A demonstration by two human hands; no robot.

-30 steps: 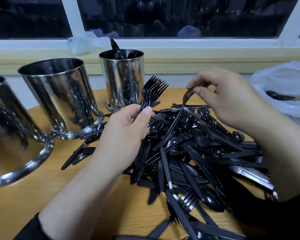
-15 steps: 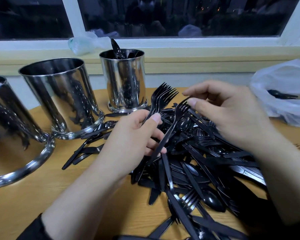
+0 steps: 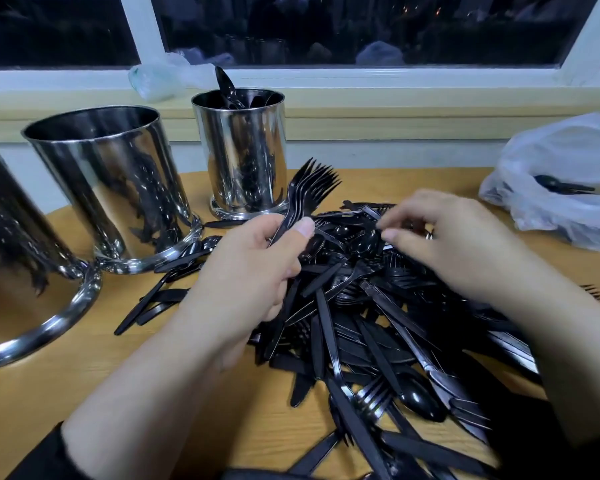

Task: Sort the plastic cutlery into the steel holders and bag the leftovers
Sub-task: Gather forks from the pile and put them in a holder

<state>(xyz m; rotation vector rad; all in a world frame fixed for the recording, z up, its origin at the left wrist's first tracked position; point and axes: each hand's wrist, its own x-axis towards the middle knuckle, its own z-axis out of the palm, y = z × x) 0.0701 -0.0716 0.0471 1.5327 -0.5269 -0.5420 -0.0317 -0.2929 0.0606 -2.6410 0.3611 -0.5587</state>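
A big heap of black plastic cutlery (image 3: 378, 327) lies on the wooden table (image 3: 49, 393). My left hand (image 3: 246, 271) grips a bunch of black forks (image 3: 312, 185) by their handles, tines fanned up toward the far holder. My right hand (image 3: 454, 244) reaches into the top of the heap with thumb and forefinger close together over a piece; whether it holds anything is hidden. Three steel holders stand at the left: the far one (image 3: 243, 157) holds spoons, the middle one (image 3: 115, 188) shows a dark inside, the near one (image 3: 18, 271) is cut off by the frame.
A white plastic bag (image 3: 565, 188) with a black spoon in it sits at the right on the table. A crumpled clear bag (image 3: 163, 77) rests on the window sill behind the holders. Loose knives lie between the middle holder and my left hand.
The fork my right hand carried has joined the bunch in my left hand. My right hand has let go and dropped back onto the heap.
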